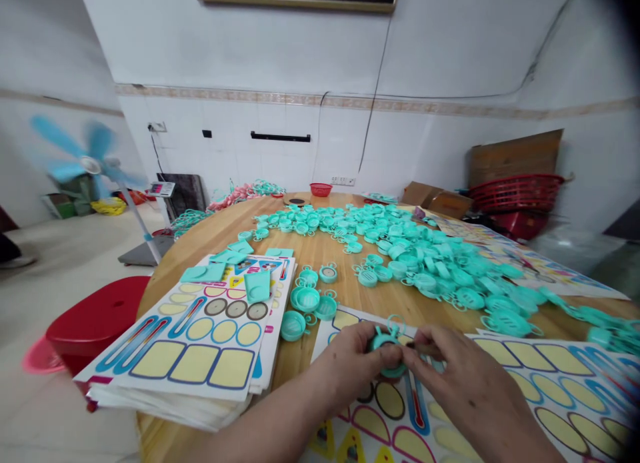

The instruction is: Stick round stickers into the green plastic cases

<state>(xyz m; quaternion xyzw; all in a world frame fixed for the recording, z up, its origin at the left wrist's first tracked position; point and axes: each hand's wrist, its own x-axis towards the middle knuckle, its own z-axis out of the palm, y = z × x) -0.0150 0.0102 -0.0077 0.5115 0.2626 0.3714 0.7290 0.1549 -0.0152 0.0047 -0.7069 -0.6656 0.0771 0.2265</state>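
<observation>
My left hand (353,358) is closed around a round turquoise plastic piece (385,338) with a looped top, held above a sticker sheet (370,420). Its thumb lies across the front of the piece. Close against the right edge of the piece, my right hand (445,360) has thumb and fingers pinched together; what sits between them is too small to make out. Several similar turquoise pieces (306,298) lie just beyond my left hand, and one piece (328,272) shows a dark ring on its face.
A big heap of turquoise pieces (425,250) spreads over the wooden table (225,233). On the left is a stack of sticker sheets (193,363) with flat turquoise parts (257,286) on top. A red stool (100,316) and a spinning fan (90,163) stand beyond the table's left edge.
</observation>
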